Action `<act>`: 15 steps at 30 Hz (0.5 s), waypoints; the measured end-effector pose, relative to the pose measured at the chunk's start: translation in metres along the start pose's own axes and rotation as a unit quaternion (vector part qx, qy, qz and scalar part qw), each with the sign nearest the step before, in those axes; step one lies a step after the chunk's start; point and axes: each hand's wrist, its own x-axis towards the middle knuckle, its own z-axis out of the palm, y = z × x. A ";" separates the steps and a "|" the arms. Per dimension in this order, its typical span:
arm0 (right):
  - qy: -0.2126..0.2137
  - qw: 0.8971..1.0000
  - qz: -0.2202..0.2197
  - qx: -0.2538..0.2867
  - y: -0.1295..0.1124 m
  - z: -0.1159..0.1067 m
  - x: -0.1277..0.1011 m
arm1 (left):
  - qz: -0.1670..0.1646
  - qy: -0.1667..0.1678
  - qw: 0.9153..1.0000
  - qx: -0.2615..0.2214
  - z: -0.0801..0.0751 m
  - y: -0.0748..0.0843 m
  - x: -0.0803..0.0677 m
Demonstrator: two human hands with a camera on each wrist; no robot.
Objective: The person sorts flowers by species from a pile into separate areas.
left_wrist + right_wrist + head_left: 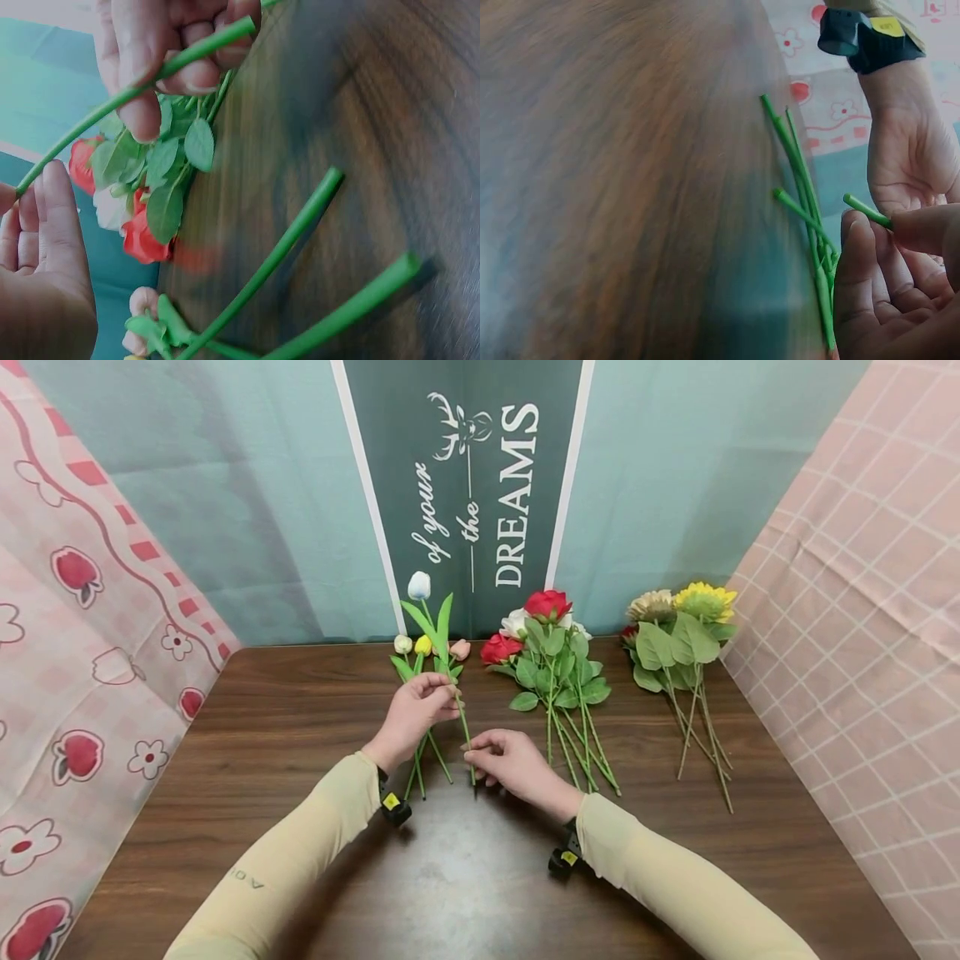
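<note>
A white tulip [419, 585] with long green leaves is held up over the table's far middle. My left hand [448, 700] grips its stem [465, 735] just under the leaves. My right hand [482, 753] pinches the stem's lower end. In the left wrist view the stem [112, 105] runs from my left hand [45, 225] up to my right hand [161, 52], whose fingers curl round it. In the right wrist view my right hand [900, 255] pinches the cut stem end [866, 210], with my left hand [907, 150] just behind.
Several small tulips [423, 647] lie on the brown wooden table [262, 760] under my left hand. A bunch of red and white roses [551, 668] lies to the right, then sunflowers [678, 635] further right. Cloth backdrops wall in the table on three sides.
</note>
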 end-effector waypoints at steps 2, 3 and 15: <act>0.004 1.000 0.001 0.000 0.002 -0.001 -0.001 | -0.007 -0.002 1.000 -0.009 0.002 -0.001 -0.001; 0.004 1.000 0.002 -0.001 0.003 -0.001 -0.001 | -0.011 -0.001 1.000 -0.008 0.003 -0.001 -0.001; 0.007 0.999 0.005 -0.032 0.006 -0.004 0.000 | -0.078 0.028 0.992 0.100 -0.024 0.007 0.010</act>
